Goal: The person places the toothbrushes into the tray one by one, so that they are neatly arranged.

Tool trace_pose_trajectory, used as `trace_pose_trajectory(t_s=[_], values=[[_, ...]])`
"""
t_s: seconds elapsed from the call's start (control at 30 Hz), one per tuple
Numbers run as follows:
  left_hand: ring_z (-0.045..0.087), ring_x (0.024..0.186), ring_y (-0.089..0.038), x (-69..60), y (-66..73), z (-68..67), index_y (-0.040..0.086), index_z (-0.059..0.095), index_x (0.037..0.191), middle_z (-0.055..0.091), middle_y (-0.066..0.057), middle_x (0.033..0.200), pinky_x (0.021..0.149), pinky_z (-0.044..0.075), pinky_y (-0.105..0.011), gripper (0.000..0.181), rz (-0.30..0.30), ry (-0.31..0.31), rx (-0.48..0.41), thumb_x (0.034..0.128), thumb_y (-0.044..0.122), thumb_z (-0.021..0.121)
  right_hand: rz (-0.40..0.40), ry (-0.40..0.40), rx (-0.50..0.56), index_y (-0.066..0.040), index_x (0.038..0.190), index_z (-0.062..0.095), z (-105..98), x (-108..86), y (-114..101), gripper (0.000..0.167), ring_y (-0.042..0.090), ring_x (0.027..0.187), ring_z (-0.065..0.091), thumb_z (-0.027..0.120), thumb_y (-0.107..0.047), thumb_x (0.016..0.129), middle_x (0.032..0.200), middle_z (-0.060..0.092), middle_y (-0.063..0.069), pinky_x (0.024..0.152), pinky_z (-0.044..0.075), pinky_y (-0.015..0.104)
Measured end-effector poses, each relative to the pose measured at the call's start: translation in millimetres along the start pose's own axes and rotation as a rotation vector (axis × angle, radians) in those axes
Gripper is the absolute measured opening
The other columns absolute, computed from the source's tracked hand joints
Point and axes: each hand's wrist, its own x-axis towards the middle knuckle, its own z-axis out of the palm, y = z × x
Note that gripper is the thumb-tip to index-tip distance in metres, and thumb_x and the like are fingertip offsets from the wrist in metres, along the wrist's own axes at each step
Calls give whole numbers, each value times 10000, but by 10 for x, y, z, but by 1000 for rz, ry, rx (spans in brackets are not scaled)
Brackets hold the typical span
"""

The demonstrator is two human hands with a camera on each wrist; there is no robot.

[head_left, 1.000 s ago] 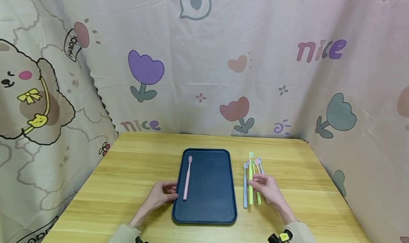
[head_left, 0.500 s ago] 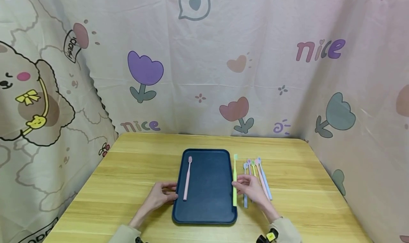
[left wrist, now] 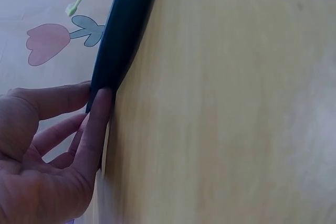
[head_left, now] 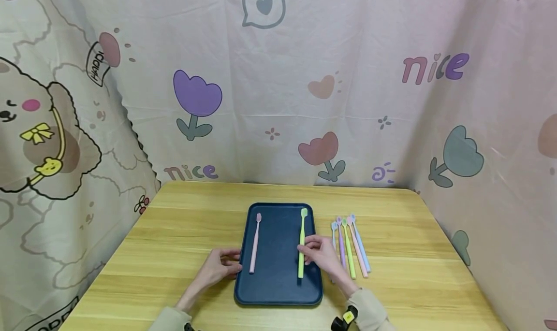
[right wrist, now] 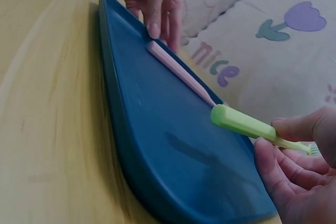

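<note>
My right hand [head_left: 323,254] pinches a light green toothbrush [head_left: 301,261] between thumb and fingers, above the right part of the dark blue tray [head_left: 280,287]. In the right wrist view the toothbrush's thick handle end [right wrist: 239,121] is apart from the tray and casts a shadow on it. A pink toothbrush [head_left: 255,246] lies lengthwise inside the tray along its left side. At the tray's left edge, my left hand [head_left: 219,266] grips the rim, as the left wrist view shows with fingers [left wrist: 94,135] against it.
Right of the tray, several toothbrushes lie fanned on the wooden table [head_left: 413,253], among them a purple one [head_left: 341,246], a green one [head_left: 349,253], a pink one [head_left: 358,249] and a blue one [head_left: 362,246]. A patterned curtain [head_left: 261,79] hangs behind the table.
My right hand has carried the green toothbrush leftward from the group of toothbrushes, past the tray's right rim, to above the tray. My left hand has stayed at the tray's left edge.
</note>
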Motion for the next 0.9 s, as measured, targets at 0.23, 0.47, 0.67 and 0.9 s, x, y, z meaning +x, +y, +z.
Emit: trace_pose_trajectory(t_s=[0.23,0.47,0.67,0.9], values=[[725,907,-245,-2,13,4,-197,534,1306,656,-331,1160,692,645,-352,515,9,2,5,858,-28,723,-14,-53,15,138,1118,611,184,97,-14,318,91,579,634,706,-95,925,814,720,180,590,624,347],[727,895,-237,-19,17,10,-199,527,1310,658,-331,1159,679,643,-341,530,13,10,2,852,-27,729,-15,-80,13,135,1132,614,342,158,-19,324,139,594,662,704,-102,930,841,711,265,597,628,360],[724,892,-236,-16,6,5,-195,529,1313,659,-324,1159,677,643,-343,530,7,11,3,852,-26,730,-59,-90,-39,127,1115,620,454,211,8,300,183,577,682,695,-101,936,849,721,280,566,620,351],[725,894,-241,-9,1,3,-197,526,1311,655,-329,1158,675,643,-341,530,19,2,-2,853,-26,729,-65,-105,-75,93,1091,634,555,278,63,259,110,570,664,686,-113,942,834,729,215,556,611,297]])
